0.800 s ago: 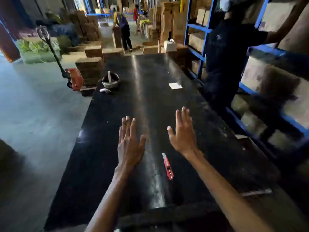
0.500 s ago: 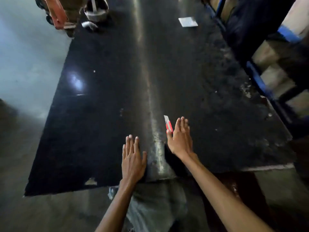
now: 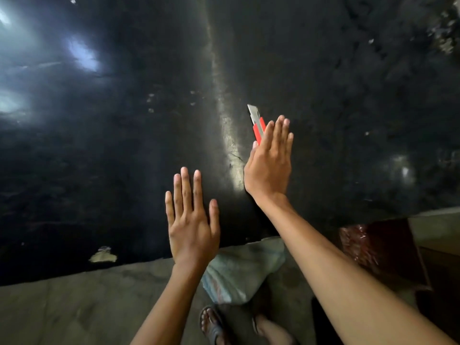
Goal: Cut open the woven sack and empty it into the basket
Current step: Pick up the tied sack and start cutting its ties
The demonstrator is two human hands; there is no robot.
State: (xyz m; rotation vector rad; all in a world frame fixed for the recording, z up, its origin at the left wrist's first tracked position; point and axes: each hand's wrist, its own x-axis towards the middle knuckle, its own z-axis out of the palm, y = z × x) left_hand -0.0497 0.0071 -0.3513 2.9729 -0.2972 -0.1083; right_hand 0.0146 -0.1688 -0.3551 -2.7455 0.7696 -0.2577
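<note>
On the dark surface, both hands flat, fingers extended and empty; right hand beside cutter; next, judged: grasp it.

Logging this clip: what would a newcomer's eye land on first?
Two open, flat hands over a big black tabletop: left hand near its front edge, right hand farther in. A red utility knife with its blade out pokes out from under the right fingertips.
</note>
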